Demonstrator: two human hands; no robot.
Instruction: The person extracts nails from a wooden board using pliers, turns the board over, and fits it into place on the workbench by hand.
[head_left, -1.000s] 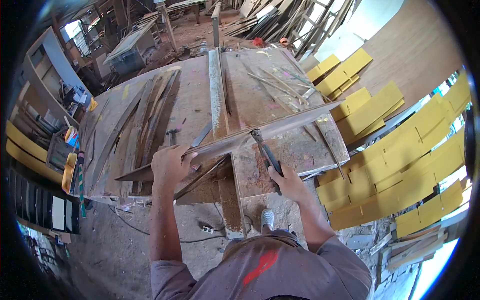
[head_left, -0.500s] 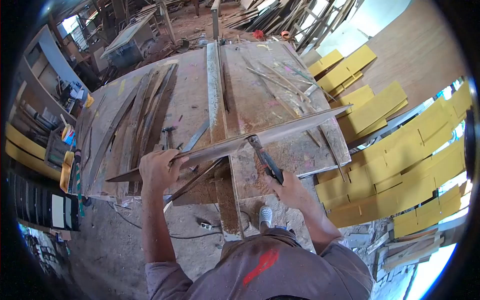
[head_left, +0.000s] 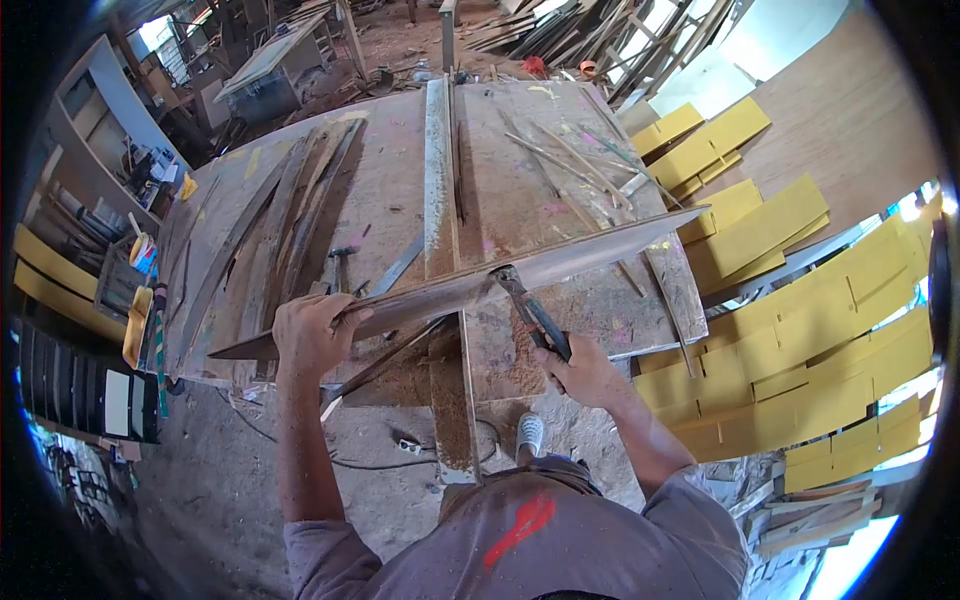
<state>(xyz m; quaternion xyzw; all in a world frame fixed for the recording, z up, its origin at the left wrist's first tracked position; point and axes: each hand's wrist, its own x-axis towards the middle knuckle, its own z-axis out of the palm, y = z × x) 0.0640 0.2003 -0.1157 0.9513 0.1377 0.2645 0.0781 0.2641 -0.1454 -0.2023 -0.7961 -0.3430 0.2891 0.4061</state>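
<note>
A long thin wooden board lies slanted above the worktable, its left end lower in view than its right. My left hand is wrapped round the board near its left end. In my right hand is a pincer-like tool with dark handles, its metal head touching the board's near edge around the middle. Under the board, sawdust covers part of the worktable. A hammer rests just beyond the board, beside a flat grey strip.
Long wood strips lie on the table's left, thin sticks on its right. Yellow panels stand at the right. A cable runs over the floor. An orange container is at the left edge.
My left hand and the board's left end have shifted left. The tool's head has moved slightly left along the board, still in my right hand. The view has shifted a little.
</note>
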